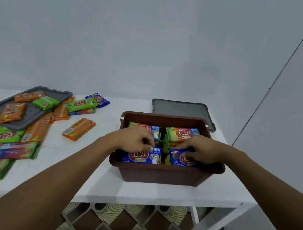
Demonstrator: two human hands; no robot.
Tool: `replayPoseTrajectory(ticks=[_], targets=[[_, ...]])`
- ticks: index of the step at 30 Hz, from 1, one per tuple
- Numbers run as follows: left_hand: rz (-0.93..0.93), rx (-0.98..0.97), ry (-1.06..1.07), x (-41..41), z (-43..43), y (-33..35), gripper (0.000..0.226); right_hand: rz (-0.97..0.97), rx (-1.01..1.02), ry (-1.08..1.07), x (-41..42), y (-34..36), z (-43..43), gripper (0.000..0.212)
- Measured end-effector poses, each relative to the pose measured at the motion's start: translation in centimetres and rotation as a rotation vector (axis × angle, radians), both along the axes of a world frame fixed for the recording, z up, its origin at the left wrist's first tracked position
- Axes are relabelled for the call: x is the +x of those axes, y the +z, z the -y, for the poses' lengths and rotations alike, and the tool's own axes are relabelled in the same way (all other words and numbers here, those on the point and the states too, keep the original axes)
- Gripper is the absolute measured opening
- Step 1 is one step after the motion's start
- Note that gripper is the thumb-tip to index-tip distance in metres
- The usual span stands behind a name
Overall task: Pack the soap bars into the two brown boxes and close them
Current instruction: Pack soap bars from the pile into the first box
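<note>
A brown box (160, 174) stands on the white table (107, 184), filled with wrapped soap bars in four stacks. Both hands are inside it. My left hand (136, 140) has curled fingers pinching the top edge of the near-left blue soap bar (141, 156). My right hand (200, 149) lies over the near-right blue soap bar (177, 159), fingers bent on its top. Behind them sit a far-left bar (141, 127) and a far-right green bar (182, 133). Several loose orange, green and blue bars (79, 129) lie at the left.
A grey lid (182, 109) lies flat behind the box. Another grey lid (32, 111) at the far left carries several bars. The table's right edge is close beside the box, with a wall corner beyond. A patterned floor shows under the table.
</note>
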State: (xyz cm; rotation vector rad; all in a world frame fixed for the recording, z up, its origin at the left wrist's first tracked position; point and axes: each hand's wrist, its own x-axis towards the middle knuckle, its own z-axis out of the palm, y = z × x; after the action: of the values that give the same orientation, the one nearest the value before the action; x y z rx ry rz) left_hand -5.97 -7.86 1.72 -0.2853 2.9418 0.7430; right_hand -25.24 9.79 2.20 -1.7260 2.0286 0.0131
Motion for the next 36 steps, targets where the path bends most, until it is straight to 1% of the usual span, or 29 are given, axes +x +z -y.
replayPoseTrajectory(ticks=[2, 6, 11, 13, 14, 16, 18, 19, 22, 24, 26, 28, 30, 33, 35, 36], targets=[[0.006, -0.022, 0.024, 0.2, -0.1, -0.1, 0.017, 0.027, -0.016, 0.002, -0.1, -0.1, -0.3, 0.041], [0.000, -0.068, 0.042, 0.4, -0.2, -0.6, 0.018, -0.002, -0.045, 0.008, 0.1, 0.1, -0.6, 0.046], [0.024, -0.070, 0.080, 0.2, -0.3, -0.7, 0.018, -0.013, -0.090, 0.005, 0.4, -0.1, -0.7, 0.042], [0.025, -0.071, 0.081, 0.1, -0.2, -0.8, 0.019, 0.000, -0.117, -0.016, 0.6, -0.3, -0.7, 0.037], [0.024, -0.073, 0.080, 0.1, -0.2, -1.0, 0.019, 0.006, -0.150, -0.040, 0.7, -0.5, -0.8, 0.034], [0.001, -0.093, 0.063, 0.0, -0.2, -1.0, 0.016, -0.002, -0.285, -0.098, 0.6, -0.8, -1.1, 0.030], [-0.071, -0.135, 0.047, -0.3, -0.3, -0.9, 0.014, -0.044, -0.417, -0.124, 0.4, -1.2, -1.2, 0.029], [-0.107, -0.155, 0.065, -0.5, -0.3, -0.9, 0.013, -0.079, -0.445, -0.123, 0.2, -1.3, -1.0, 0.029], [-0.125, -0.235, 0.160, -1.3, 0.3, -0.3, 0.020, -0.159, -0.375, -0.147, -0.3, -1.3, -0.1, 0.033], [-0.087, -0.247, 0.177, -2.2, 1.0, 0.3, 0.021, -0.148, -0.358, -0.176, -0.6, -0.7, 0.6, 0.034], [-0.058, -0.218, 0.162, -3.3, 1.9, 1.0, 0.020, -0.155, -0.401, -0.162, -1.4, 0.1, 1.4, 0.033], [-0.077, -0.169, 0.165, -4.4, 2.9, 1.6, 0.019, -0.158, -0.467, -0.167, -2.6, 0.5, 2.4, 0.031], [-0.149, -0.117, 0.207, -5.8, 4.2, 1.8, 0.015, -0.097, -0.577, -0.243, -4.5, 0.4, 3.5, 0.030], [-0.229, 0.013, 0.345, -8.1, 5.9, 1.6, 0.014, -0.006, -0.755, -0.378, -8.0, -0.2, 5.3, 0.030], [-0.283, -0.028, 0.424, -10.2, 7.8, 1.3, 0.014, 0.056, -0.759, -0.497, -11.2, -0.6, 7.0, 0.030], [-0.285, -0.035, 0.457, -11.0, 8.5, 1.1, 0.015, 0.088, -0.707, -0.569, -12.6, -1.0, 7.5, 0.029]])
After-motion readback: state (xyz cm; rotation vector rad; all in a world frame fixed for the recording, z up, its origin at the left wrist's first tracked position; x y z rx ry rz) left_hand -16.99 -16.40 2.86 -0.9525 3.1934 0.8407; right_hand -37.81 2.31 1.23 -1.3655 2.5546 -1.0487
